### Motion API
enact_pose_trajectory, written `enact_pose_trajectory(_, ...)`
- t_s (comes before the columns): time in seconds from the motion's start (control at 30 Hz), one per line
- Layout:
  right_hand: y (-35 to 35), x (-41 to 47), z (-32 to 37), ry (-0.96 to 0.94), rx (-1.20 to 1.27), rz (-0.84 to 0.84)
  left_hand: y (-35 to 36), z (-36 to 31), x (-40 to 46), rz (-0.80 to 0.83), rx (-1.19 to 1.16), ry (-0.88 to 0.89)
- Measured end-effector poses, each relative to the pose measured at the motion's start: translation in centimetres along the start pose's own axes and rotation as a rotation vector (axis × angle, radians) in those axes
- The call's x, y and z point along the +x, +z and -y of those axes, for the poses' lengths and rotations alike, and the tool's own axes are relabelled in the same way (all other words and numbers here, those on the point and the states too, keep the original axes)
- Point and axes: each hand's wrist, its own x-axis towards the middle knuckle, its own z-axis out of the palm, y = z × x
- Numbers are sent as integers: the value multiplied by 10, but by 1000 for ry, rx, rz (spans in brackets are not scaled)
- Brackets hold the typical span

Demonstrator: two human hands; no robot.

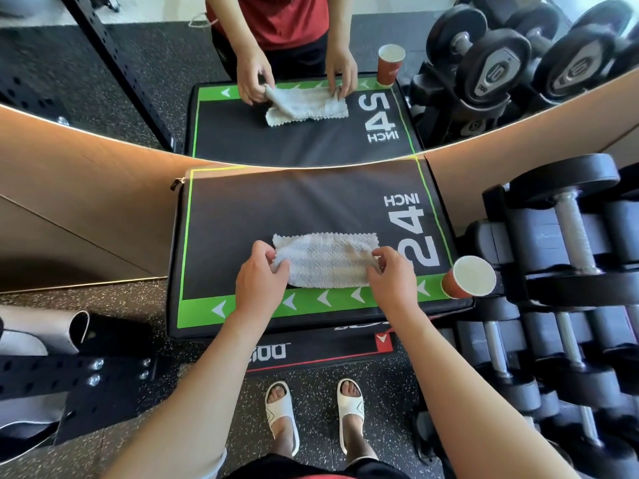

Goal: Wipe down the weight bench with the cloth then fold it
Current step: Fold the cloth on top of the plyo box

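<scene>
A white terry cloth (326, 259) lies on the black padded top of the bench (276, 209), a box with a green border and "24 INCH" printed on it. The cloth lies as a long band, doubled over towards me. My left hand (261, 281) pinches its near left corner. My right hand (390, 276) pinches its near right corner. Both hands sit at the bench's near edge, above the green arrow strip.
A red paper cup (468, 278) stands on the bench's near right corner. A dumbbell rack (567, 271) fills the right side. A wall mirror (103, 81) behind the bench reflects the scene. A black steel frame (69, 378) is at the lower left.
</scene>
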Motion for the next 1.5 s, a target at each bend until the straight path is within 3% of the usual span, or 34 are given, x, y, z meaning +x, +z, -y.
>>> enact_pose_trajectory(0.2,1,-2,0,-78,20,-53,-5,1,-5,-68,38,174)
enact_pose_trajectory(0.5,8,-6,3,-242,-260,-76,0,9,-1,69,174,327)
enact_pose_trajectory(0.63,10,-6,3,-297,-288,-18,-2,13,-2,120,58,178)
enact_pose_trajectory(0.83,14,-7,3,-263,-237,-46,-12,14,7,42,427,186)
enact_pose_trajectory(0.93,16,-7,5,-249,-232,-52,-14,11,8,71,340,132)
enact_pose_trajectory(1.07,15,0,8,-206,-182,-23,-7,8,5,138,212,236)
enact_pose_trajectory(1.17,14,7,10,-173,-62,-30,-4,10,7,193,172,216)
enact_pose_trajectory(1.37,14,16,9,-211,-37,-9,-3,12,7,190,257,197)
enact_pose_trajectory(1.5,10,11,6,-252,-12,-89,-3,14,5,128,251,278)
